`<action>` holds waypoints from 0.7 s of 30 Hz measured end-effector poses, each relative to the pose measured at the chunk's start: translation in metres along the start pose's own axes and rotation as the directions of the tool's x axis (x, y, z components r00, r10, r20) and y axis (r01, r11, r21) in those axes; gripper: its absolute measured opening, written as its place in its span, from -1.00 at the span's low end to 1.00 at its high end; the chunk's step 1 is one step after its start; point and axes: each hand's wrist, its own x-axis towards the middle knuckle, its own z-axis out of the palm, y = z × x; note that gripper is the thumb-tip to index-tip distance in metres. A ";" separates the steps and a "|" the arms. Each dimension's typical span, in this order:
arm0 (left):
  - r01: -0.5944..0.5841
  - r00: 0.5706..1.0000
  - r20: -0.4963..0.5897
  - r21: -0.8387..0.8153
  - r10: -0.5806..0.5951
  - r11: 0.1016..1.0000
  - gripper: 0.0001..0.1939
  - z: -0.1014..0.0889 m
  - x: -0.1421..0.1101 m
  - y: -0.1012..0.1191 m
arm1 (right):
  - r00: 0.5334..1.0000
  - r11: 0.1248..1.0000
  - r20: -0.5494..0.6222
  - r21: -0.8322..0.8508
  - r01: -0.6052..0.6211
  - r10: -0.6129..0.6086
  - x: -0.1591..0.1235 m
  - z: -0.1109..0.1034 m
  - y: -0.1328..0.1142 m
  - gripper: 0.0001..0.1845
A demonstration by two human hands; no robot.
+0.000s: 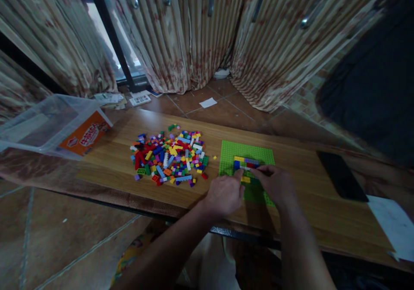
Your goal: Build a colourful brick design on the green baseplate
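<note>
Green baseplate (247, 146) | bricks (247, 161) at fingertips of both hands (225, 193) | hands close together, grip unclear

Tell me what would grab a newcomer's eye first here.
Most likely the heap of multicoloured bricks spread on the wooden table. Right of it, both hands, left and right, meet over bricks on a bright green baseplate. At the far left stands a clear plastic bin with an orange label.

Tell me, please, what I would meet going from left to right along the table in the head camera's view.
Clear plastic bin with an orange label → pile of colourful bricks → lone yellow brick → green baseplate → flat black slab → white paper.
</note>
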 end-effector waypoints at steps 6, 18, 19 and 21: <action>-0.051 0.998 0.046 0.037 0.049 0.998 -0.57 -0.004 0.004 0.005 | 0.999 0.999 0.036 0.038 0.008 -0.009 0.000 0.000 0.004 -0.74; -0.058 0.998 0.022 0.076 0.057 0.995 -0.51 -0.002 0.005 0.008 | 0.996 0.997 0.070 0.063 0.053 -0.057 0.002 -0.002 0.007 -0.80; -0.059 0.998 0.024 0.081 0.057 0.995 -0.49 -0.002 0.004 0.009 | 0.996 0.998 0.069 0.043 0.055 -0.058 0.002 -0.002 0.007 -0.81; -0.062 0.998 0.036 0.095 0.059 0.994 -0.49 -0.002 0.004 0.010 | 0.996 0.998 0.069 0.006 0.061 -0.061 0.002 -0.003 0.007 -0.82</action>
